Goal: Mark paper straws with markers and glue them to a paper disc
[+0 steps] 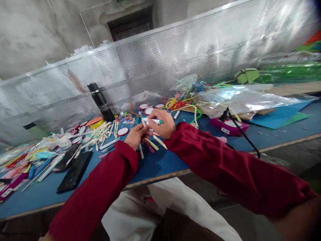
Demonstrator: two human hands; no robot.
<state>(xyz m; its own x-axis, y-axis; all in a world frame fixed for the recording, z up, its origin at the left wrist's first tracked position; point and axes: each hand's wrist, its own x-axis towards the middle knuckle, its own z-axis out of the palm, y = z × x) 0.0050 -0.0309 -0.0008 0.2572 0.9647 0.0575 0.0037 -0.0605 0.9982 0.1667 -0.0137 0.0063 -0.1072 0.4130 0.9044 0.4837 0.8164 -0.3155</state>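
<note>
— Any brand or writing to read?
— None legible; white patch on the purple box (229, 126) right of the right hand (162, 124), too blurred to make out.

— Surface and room?
— Blue worktop (160, 164) with a pale wooden front edge, backed by a perforated metal screen (155, 60). Behind that, a rough grey wall and a dark opening. Clear plastic bags (240, 98) far right of the hands, over coloured tubing.

— Right hand?
— Closed around a white pen-like stick (152, 121), teal tip showing past the thumb side.

— Which way pointing?
— Long axis roughly level, running left to right across the view; teal end toward the right, white end reaching out left over the left hand (135, 135).

— Left hand?
— Just below and left of the right hand, touching it, fingers curled in against the sticks (155, 143) fanning out beneath; actual grip on them hard to tell. Sticks lying on the worktop directly under both hands, slanting down to the right.

— Around them?
— Black cylinder (100, 101) upright beyond and left of the left hand. Heap of pale sticks and small round red-rimmed discs (122, 131) just left of it. Two dark phones (72, 169) flat, further left and nearer the body. Black cable (242, 135) trailing off the purple box over the worktop edge. Red sleeves on both arms.
</note>
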